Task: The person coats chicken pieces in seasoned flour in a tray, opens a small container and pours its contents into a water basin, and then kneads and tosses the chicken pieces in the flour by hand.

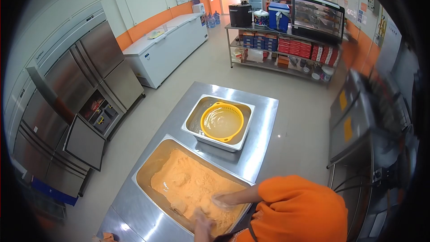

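Note:
Pale orange powder [188, 175] lies in a large metal tray [150, 161], with lumps and mounds on its surface. My right hand [223, 200] reaches in from the right and rests in the powder; its coated fingers look stretched out. Lower down, near the tray's front side, my left hand [202, 221] is also at the powder, its fingers blurred and partly hidden. Beyond the tray stands a smaller metal pan [193, 115] of cloudy liquid, in which a yellow basket [241, 118] sits partly sunk.
Both containers stand on a steel table [264, 114]. White chest freezers [174, 47] and steel refrigerators [96, 49] are at the left, one low door open. Behind is a shelf unit [251, 58] with boxes, a blue cooler [278, 18] and a display case [318, 15].

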Demonstrator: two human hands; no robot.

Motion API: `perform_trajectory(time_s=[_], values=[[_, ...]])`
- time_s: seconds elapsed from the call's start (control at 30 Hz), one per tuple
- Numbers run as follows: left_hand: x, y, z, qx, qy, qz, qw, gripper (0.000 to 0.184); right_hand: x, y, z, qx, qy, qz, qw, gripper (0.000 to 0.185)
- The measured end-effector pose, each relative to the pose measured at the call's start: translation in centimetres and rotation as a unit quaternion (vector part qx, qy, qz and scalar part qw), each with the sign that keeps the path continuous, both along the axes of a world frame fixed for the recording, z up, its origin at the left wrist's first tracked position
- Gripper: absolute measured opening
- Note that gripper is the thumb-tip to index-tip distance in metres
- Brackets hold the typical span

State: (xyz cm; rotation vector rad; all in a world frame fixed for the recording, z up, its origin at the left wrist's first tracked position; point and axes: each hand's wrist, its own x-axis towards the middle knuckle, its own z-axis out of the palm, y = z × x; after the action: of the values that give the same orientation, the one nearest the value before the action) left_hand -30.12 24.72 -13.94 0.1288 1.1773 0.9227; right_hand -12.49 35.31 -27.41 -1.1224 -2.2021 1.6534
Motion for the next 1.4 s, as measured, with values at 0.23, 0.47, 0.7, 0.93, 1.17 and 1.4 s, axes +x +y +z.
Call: perform_trajectory(time_s=[0.23, 0.47, 0.7, 0.93, 1.17, 1.4], values=[[-1.6, 1.8, 0.9, 0.011, 0.141, 0.055, 0.988, 0.039, 1.1, 9.8, 10.4, 0.232, -0.187, 0.169, 0.939, 0.023], [2.8, -1.3, -6.4, -0.125, 0.061, -0.018, 0.99, 0.042, 3.8, 1.5, 2.1, 0.15, -0.193, 0.237, 0.94, 0.024], [3.1, 0.4, -5.5, -0.093, -0.052, 0.054, 0.993, 0.047, 2.5, -0.5, 2.5, -0.085, 0.051, -0.066, 0.993, 0.024], [-1.3, 2.9, 6.9, 0.053, 0.42, -0.237, 0.875, 0.057, -1.8, 9.9, 15.5, -0.169, 0.072, -0.209, 0.96, 0.025], [-0.2, 0.3, 6.0, 0.226, 0.672, -0.366, 0.602, 0.046, -10.4, 21.4, 8.5, 0.347, -0.158, 0.016, 0.924, 0.056], [-0.7, -1.8, 4.1, 0.387, 0.571, -0.128, 0.713, 0.047, -12.6, 14.8, 8.7, 0.233, -0.15, 0.242, 0.93, 0.084]])
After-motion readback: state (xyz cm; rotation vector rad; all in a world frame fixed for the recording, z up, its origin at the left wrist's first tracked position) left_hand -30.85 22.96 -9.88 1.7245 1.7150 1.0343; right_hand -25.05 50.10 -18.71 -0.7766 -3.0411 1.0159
